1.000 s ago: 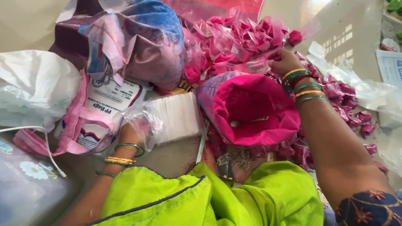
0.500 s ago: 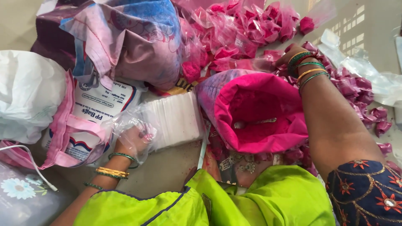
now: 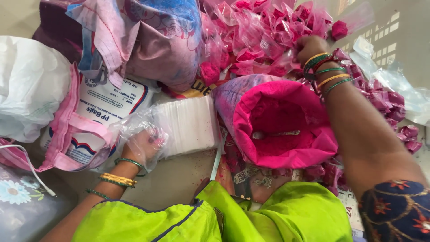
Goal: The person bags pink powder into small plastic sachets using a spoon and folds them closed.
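Nearest the camera, bright green cloth (image 3: 251, 215) covers the lap, and just beyond it sits the open pink sack (image 3: 286, 130), rim rolled down, half full of vivid pink powder with a metal spoon (image 3: 273, 133) lying on top. To its left, the left hand (image 3: 141, 145) has its fingers pushed inside a clear empty bag pulled from the white stack of plastic bags (image 3: 188, 125), apparently spreading it open, though the film blurs the fingertips. So this pouch looks unfilled. Farther out, the right hand (image 3: 309, 47) is curled shut among the filled packets (image 3: 251, 49), gripping one, I think. That heap is large: many small clear pouches of pink powder, knotted and piled against a big cloth bundle (image 3: 152, 40). More lie scattered to the right.
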